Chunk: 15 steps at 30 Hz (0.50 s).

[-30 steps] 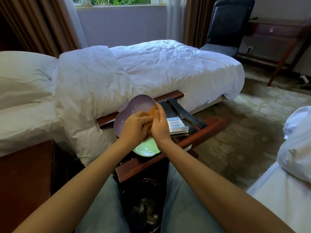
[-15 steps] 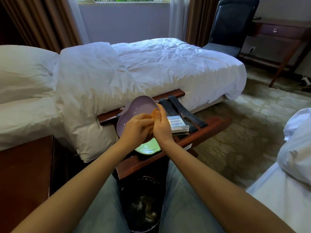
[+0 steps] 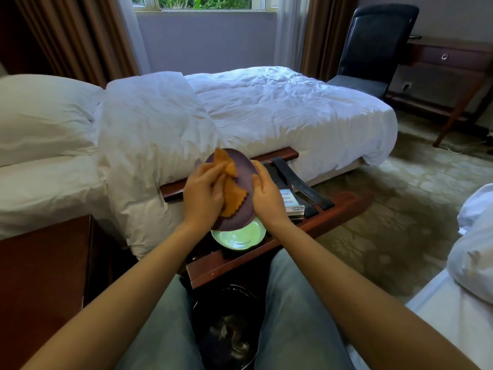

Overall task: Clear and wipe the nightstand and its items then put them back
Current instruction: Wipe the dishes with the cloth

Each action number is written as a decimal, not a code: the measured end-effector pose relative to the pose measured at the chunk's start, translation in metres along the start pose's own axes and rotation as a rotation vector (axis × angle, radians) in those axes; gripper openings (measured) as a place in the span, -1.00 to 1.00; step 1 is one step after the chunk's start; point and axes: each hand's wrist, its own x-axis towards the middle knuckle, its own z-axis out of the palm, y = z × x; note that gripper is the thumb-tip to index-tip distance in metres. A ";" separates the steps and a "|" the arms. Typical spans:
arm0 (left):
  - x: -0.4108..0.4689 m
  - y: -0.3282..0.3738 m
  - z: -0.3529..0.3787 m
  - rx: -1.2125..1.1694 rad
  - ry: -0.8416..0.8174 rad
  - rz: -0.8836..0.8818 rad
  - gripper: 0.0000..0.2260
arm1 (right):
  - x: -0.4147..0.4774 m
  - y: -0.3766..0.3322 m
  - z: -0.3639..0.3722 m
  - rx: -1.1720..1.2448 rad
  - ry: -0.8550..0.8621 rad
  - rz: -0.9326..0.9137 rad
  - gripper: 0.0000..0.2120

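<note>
Pressing an orange cloth [image 3: 231,194] against the face of a purple plate [image 3: 244,173], the left hand [image 3: 204,194] has its fingers curled into the bunched fabric, the thumb side toward the plate's middle; one scalloped corner of the cloth sticks up past the plate's top rim, another hangs down across its face. The right hand [image 3: 268,197] grips the plate at its right edge, thumb on the front and fingers wrapped behind the rim; the plate is held tilted, nearly on edge, in the air above a wooden luggage rack [image 3: 266,253]. A pale green plate [image 3: 240,237] lies flat on the rack directly under the purple one, partly hidden by its lower rim; just to the right of it stands a clear acrylic card holder [image 3: 293,203] with a printed card inside, resting on the rack's black straps [image 3: 302,182]. The rack sits against the side of a bed with a white duvet [image 3: 266,110] and a white pillow [image 3: 45,113]; the dark wooden nightstand [image 3: 40,276] is at the lower left, its top bare where visible. A black waste bin [image 3: 226,329] stands on the floor between the person's knees; a black chair [image 3: 373,49] and a wooden desk [image 3: 448,58] stand by the far wall.
</note>
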 end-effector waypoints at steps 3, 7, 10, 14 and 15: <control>0.022 0.010 -0.007 0.108 0.161 -0.001 -0.75 | -0.001 0.003 0.004 -0.174 -0.070 -0.097 -0.61; 0.043 -0.005 -0.006 0.230 -0.107 -0.030 -0.80 | -0.003 0.006 0.004 -0.297 -0.099 -0.160 -0.60; 0.036 -0.001 -0.006 0.195 -0.254 0.106 -0.79 | -0.003 0.014 -0.001 -0.265 -0.075 -0.161 -0.60; 0.022 0.005 -0.012 0.232 -0.395 0.413 -0.72 | -0.009 0.020 0.003 -0.241 -0.096 -0.083 -0.74; 0.025 -0.001 -0.014 0.265 -0.392 0.434 -0.72 | -0.010 0.018 0.004 -0.225 -0.098 -0.073 -0.78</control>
